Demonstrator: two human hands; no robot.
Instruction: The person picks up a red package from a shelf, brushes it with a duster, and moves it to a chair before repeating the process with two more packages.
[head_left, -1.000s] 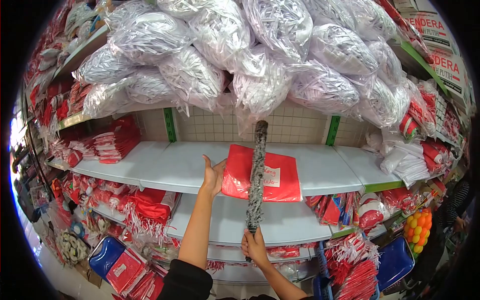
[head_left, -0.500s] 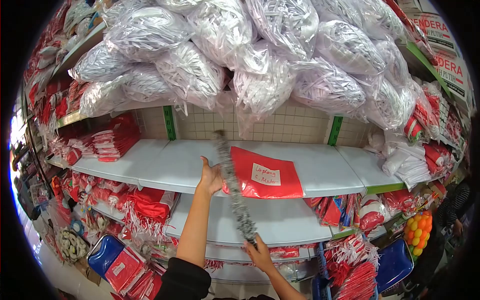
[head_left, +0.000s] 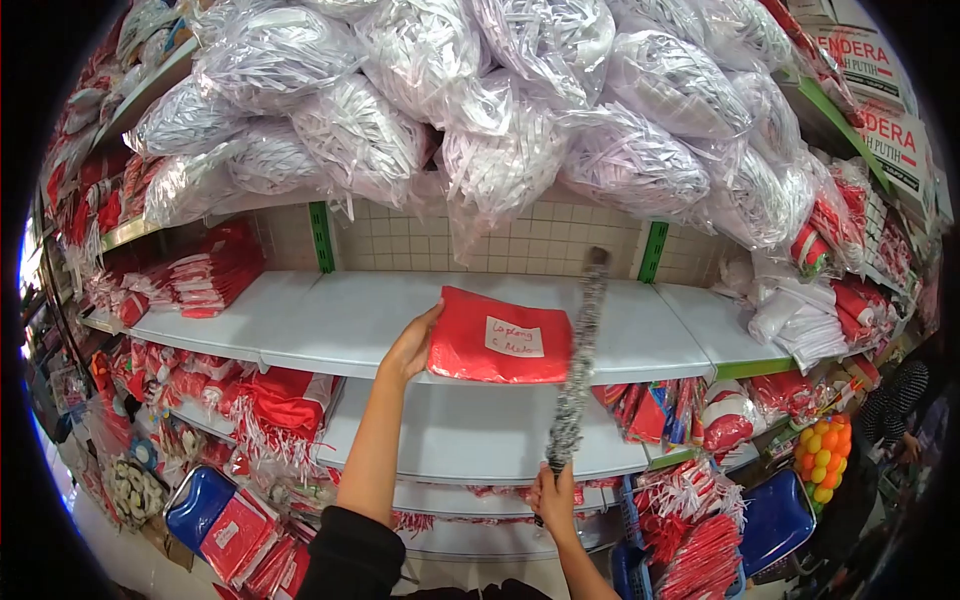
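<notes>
My left hand (head_left: 411, 345) grips the left edge of a flat red plastic package (head_left: 458, 335), which bears a white label with handwriting. The package is held at the front edge of the pale shelf (head_left: 340, 318). Lower down and to the right, my right hand (head_left: 553, 492) is closed round the dark handle of a grey fluffy duster (head_left: 575, 395). The duster stands nearly upright, its tip over the shelf, and passes close by the package's right edge.
Clear bags of white strips (head_left: 530, 150) hang over the upper shelf edge. Red packets (head_left: 215, 275) are stacked at left, white packets (head_left: 800, 320) at right. Blue stools (head_left: 775, 515) and a basket of red goods (head_left: 690, 520) stand below. A person (head_left: 895, 400) is at far right.
The duster has swung from the package's left side to its right. My left hand has closed on the package's left edge. The whole view has shifted slightly.
</notes>
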